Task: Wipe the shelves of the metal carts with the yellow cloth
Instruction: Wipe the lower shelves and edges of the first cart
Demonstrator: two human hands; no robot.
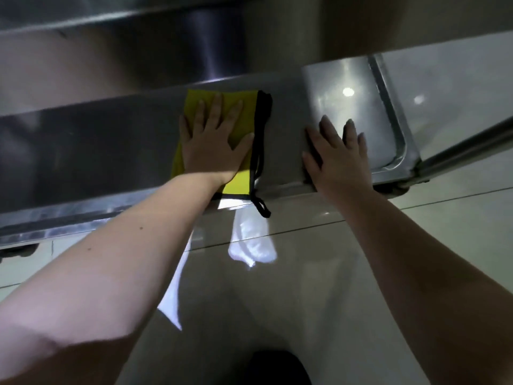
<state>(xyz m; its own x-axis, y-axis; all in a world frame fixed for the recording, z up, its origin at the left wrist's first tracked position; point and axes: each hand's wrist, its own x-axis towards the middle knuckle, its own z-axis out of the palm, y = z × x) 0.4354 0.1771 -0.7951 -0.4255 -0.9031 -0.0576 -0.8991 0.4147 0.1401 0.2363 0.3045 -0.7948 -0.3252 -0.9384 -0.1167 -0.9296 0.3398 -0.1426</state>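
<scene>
Open-flat grip: left hand (211, 154) presses yellow black-edged cloth (248, 115) onto grey steel cart shelf (97, 151) for wiping; right hand (341, 165), likewise flat, braces alongside.

Quick count from here: one yellow cloth (248, 118), two hands (left hand (211, 145), right hand (338, 159)), two metal shelves: lower shelf (97, 151), upper shelf (138, 56).
</scene>
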